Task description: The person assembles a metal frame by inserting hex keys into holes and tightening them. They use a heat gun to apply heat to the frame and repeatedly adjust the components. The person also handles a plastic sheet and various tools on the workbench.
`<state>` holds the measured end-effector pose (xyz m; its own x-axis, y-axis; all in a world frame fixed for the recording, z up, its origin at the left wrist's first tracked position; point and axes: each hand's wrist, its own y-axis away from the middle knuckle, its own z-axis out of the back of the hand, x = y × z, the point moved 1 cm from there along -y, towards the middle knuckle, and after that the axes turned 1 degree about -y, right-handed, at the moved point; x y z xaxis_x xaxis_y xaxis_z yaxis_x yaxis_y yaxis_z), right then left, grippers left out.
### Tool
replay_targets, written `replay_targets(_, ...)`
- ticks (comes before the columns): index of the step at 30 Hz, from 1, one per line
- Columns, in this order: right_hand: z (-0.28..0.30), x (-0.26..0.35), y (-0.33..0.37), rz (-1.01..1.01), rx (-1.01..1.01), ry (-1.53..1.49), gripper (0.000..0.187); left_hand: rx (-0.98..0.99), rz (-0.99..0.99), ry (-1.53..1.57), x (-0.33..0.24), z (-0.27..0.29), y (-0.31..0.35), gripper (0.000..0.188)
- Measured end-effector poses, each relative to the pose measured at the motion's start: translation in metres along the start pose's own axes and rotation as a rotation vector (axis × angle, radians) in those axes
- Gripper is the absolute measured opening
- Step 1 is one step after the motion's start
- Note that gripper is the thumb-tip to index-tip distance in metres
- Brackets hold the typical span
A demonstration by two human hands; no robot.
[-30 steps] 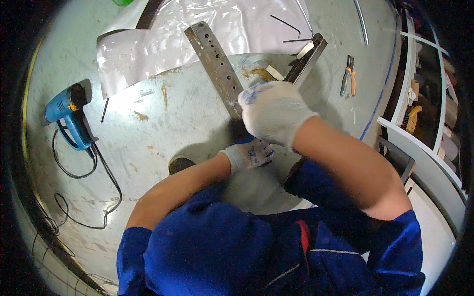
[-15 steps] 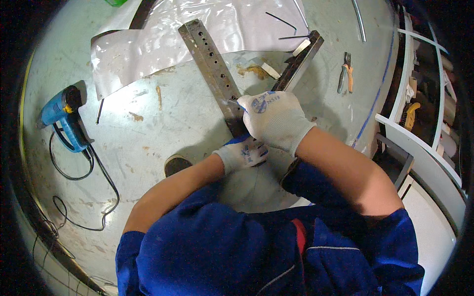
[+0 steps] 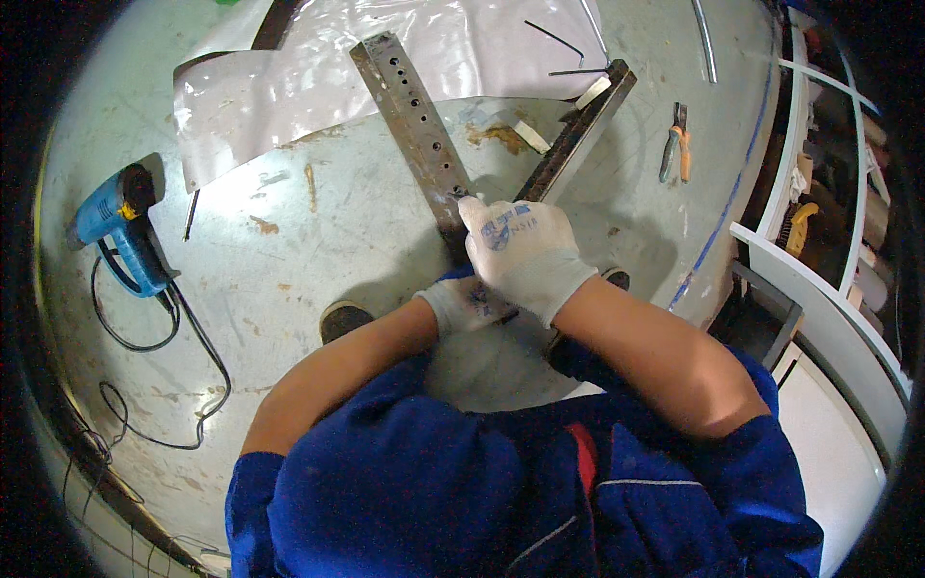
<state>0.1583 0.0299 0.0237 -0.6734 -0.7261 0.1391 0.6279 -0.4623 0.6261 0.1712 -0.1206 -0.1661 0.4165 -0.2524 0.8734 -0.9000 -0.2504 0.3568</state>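
Both my hands wear white gloves with blue print. A V-shaped metal piece lies on the floor: a flat bar with a row of holes [image 3: 414, 111] on its left, and a narrower dark bar [image 3: 578, 135] on its right. Over the spot where the bars converge, my right hand [image 3: 525, 241] is closed, its thumb side against the holed bar. What sits inside that fist is hidden. Lower down, my left hand [image 3: 461, 301] is curled around the holed bar's near end, its fingers mostly covered by my right hand. Two white blocks, one being this pale block [image 3: 531, 136], rest by the dark bar.
A blue heat gun [image 3: 120, 231] with a black cord lies at left. Orange-handled pliers [image 3: 676, 149] are at right. Hex keys [image 3: 554, 40] lie beyond on a pale sheet [image 3: 405, 67]. A metal rod [image 3: 705, 43] and a white-framed rack [image 3: 780, 144] stand farther right.
My right hand has shifted slightly left and nearer to me, now covering more of my left hand. The bars have barely moved in view.
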Motion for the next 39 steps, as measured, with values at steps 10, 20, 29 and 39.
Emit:
replay_targets(10, -0.002, 0.003, -0.028, 0.118, -0.154, -0.017, 0.021, 0.069, 1.061, 1.458, -0.001, 0.018, -0.007, 0.034)
replay_targets(20, 0.045, 0.014, -0.046, 0.175, 0.14, 0.119, 0.032, -0.129, 1.019, 2.152, 0.006, -0.016, 0.014, 0.035)
replay_targets(29, 0.054, -0.023, 0.0, 0.103, 0.078, -0.024, 0.03, -0.093, 0.824, 2.342, 0.026, -0.037, 0.028, 0.037)
replay_targets(39, 0.04, -0.044, -0.023, 0.167, 0.016, -0.054, 0.03, -0.174, 1.149, 2.217, 0.027, -0.043, 0.031, 0.013)
